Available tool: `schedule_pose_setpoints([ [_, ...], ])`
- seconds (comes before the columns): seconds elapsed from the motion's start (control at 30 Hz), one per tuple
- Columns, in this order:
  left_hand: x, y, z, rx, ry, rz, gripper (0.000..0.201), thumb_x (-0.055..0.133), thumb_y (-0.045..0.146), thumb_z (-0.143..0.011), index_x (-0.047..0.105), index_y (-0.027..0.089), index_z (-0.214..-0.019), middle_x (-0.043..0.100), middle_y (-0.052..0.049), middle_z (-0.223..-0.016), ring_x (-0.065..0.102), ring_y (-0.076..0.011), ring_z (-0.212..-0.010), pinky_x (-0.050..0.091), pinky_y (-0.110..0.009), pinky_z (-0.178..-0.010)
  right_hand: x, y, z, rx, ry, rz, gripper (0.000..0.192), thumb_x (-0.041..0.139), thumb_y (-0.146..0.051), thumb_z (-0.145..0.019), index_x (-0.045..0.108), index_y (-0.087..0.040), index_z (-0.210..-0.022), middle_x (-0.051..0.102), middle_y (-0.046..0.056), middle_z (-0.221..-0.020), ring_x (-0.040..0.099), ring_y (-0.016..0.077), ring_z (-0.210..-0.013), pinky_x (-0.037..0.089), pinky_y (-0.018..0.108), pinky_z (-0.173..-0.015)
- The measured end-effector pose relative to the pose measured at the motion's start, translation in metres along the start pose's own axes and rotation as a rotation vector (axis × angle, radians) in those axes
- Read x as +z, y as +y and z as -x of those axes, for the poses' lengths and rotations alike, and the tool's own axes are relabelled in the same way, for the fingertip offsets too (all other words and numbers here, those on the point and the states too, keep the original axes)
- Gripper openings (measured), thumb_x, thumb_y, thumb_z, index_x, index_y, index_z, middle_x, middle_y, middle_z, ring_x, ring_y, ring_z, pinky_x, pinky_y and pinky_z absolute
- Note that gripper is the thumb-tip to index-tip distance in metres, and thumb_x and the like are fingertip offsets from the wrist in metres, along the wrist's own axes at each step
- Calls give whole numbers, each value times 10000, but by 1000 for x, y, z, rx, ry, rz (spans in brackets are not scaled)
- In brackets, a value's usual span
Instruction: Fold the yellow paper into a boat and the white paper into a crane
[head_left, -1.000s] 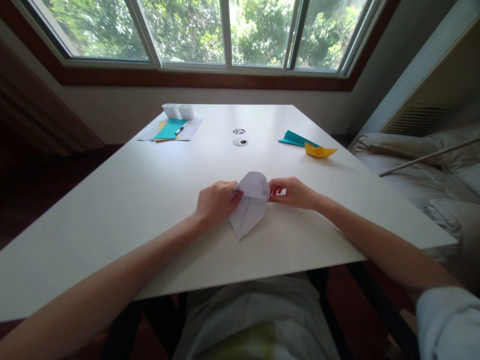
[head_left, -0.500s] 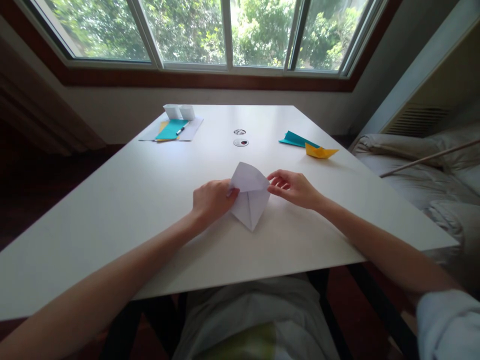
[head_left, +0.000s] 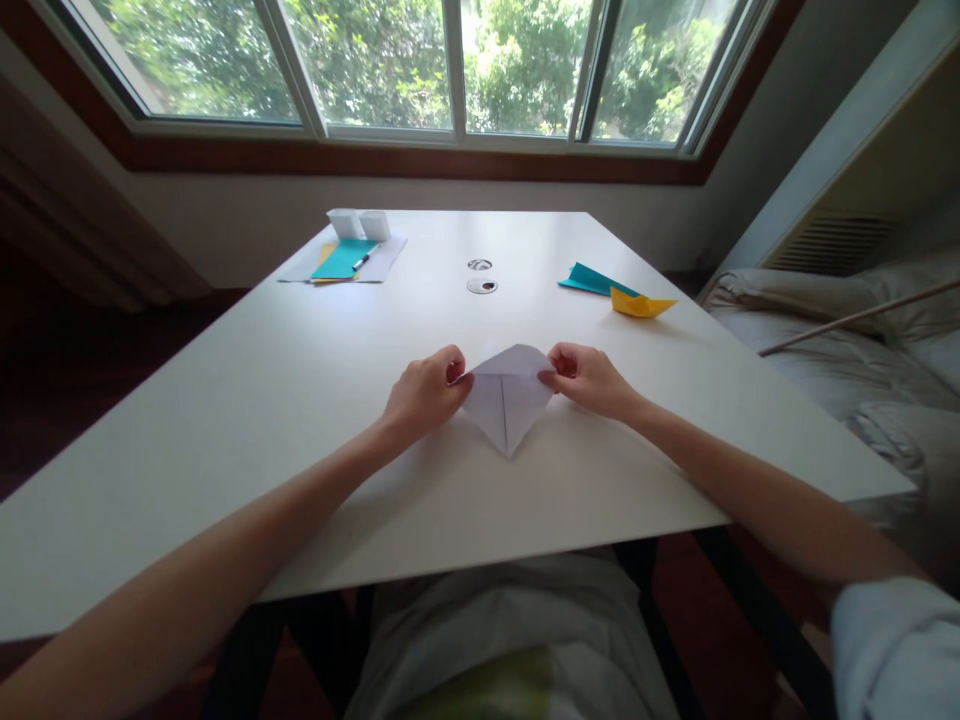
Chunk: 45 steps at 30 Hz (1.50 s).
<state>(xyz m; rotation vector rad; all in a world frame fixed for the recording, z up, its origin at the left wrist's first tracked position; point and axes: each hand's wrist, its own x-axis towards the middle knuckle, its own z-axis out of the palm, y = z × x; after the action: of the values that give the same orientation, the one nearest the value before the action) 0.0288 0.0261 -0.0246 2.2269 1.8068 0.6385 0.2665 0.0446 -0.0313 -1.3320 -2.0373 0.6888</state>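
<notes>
Both hands, left hand (head_left: 424,392) and right hand (head_left: 589,377), pinch the folded white paper (head_left: 506,400), seemingly unmarked, on the table (head_left: 262,420).

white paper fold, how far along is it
Done: the white folded paper already carries several creases and tapers to a point toward the person. Two finished-looking pieces, a teal folded paper and a yellow paper boat, sit on the white table. In hand: left hand and right hand pinch its two upper corners. Left: it resembles neither finished piece yet.
</notes>
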Motion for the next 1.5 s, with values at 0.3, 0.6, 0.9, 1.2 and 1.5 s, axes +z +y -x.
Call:
schedule_pose_setpoints([
  [0.3,8,6,4,24,-55,12,74,492,266,-714,489,205,-673,564,17,-645,468,-131,-561,300,-242,-506,9,-4,0,-30,-77,-85,202,579,-343,-708,454,-191,-666,444,-41,-597,393,92,-554,310,219,-502],
  [0.6,8,5,3,-11,-99,39,89,523,283,-698,523,211,-750,601,10,-709,525,-147,-617,339,-243,-528,8,-10,2,-6,-92,-26,136,557,-295,-692,472,-189,-691,551,-20,-660,478,100,-563,359,226,-538],
  [0.9,1,3,2,-38,-146,40,187,537,361,-725,542,234,-862,630,6,-778,566,-168,-671,353,-247,-550,9,-11,5,-46,-74,68,158,525,-243,-736,588,-177,-866,628,9,-763,527,118,-628,380,222,-579],
  [1.2,7,10,5,-46,-104,91,289,562,248,-700,419,231,-950,565,19,-731,522,-157,-630,334,-243,-533,13,-17,6,-93,-87,104,148,506,-249,-763,617,-153,-781,615,13,-726,523,124,-647,358,214,-577],
  [1.5,7,7,5,-48,-40,252,307,565,139,-626,365,222,-843,460,48,-698,454,-114,-592,331,-218,-505,9,-19,6,-35,-82,124,128,521,-254,-752,599,-157,-725,572,-12,-638,474,101,-575,333,211,-555],
])
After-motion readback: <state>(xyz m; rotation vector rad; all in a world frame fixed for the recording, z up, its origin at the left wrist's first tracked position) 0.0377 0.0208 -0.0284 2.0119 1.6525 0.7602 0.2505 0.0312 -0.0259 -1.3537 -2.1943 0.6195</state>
